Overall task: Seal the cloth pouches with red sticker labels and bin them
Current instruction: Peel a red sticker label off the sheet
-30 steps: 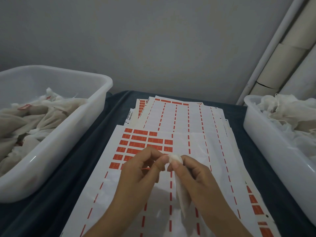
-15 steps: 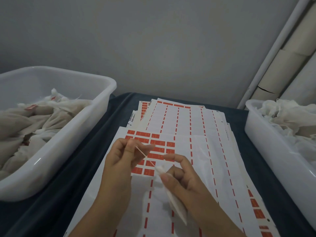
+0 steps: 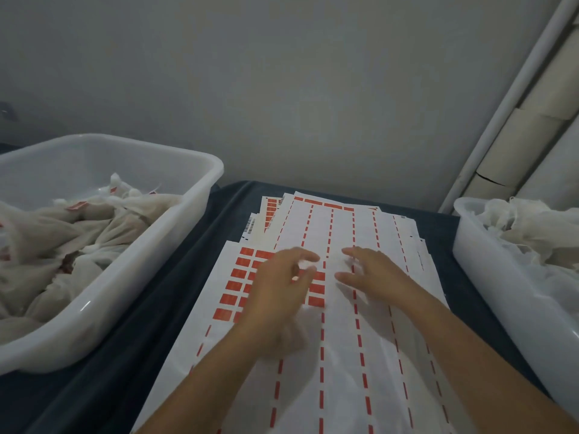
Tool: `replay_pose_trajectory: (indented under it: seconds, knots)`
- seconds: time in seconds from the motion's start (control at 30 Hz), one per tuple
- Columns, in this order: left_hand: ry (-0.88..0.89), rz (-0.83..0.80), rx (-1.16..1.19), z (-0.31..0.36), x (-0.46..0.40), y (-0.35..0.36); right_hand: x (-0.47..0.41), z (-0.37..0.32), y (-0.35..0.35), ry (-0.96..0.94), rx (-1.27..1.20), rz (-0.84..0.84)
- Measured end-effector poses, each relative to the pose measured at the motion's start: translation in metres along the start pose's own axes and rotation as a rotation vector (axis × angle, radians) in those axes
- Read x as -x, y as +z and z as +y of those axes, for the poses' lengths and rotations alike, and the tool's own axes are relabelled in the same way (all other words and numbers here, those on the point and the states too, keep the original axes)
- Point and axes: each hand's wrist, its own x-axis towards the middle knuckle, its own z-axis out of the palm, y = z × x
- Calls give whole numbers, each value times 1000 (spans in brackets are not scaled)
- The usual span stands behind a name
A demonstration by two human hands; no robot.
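My left hand (image 3: 279, 296) hovers over the top sticker sheet (image 3: 341, 355), blurred by motion. Its thumb and fingers pinch the neck of a white cloth pouch (image 3: 296, 336), whose body shows below the palm. My right hand (image 3: 372, 277) is just to the right with straight, spread fingers and holds nothing. Rows of red sticker labels (image 3: 238, 286) sit on the sheet's upper left, partly hidden by my left hand. The white bin (image 3: 125, 267) on the left holds pouches with red labels (image 3: 78, 233).
A second white bin (image 3: 501, 292) at the right holds loose white cloth pouches (image 3: 532, 227). More sticker sheets (image 3: 332, 220) are stacked on the dark blue table cover (image 3: 150, 333). A white pipe (image 3: 501, 120) and cardboard tubes lean against the wall at the back right.
My right hand has let go of the pouch and opened. The pouch is now in my left hand, which earlier pulled its string. Both hands moved away from me, up the sheet.
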Motion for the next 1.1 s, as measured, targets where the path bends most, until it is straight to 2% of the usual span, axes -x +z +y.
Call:
replay_pose_trajectory:
  seconds: [0.1,0.2,0.27,0.33,0.47,0.6,0.67,0.83,1.1]
  knots:
    - [-20,-41,-214,-11,-10,23,-14,2,1,-5,115,-32]
    - [-13,-51,-243,-21,-10,30,-8,9,-1,61,124,84]
    - [20,-63,-266,-27,-9,28,11,17,-1,165,71,176]
    - [43,-106,-292,-31,-7,25,36,24,3,251,-98,198]
    - [39,-194,-309,-32,-5,21,77,23,6,357,-464,124]
    - [33,-222,-272,-30,-3,17,79,13,11,451,-792,3]
    - [26,-214,-246,-29,-2,12,75,4,13,445,-806,-87]
    - [98,-171,-273,-30,0,4,64,-5,7,423,-835,-142]
    - [146,-82,-239,-29,-1,0,73,-12,21,355,-994,-105]
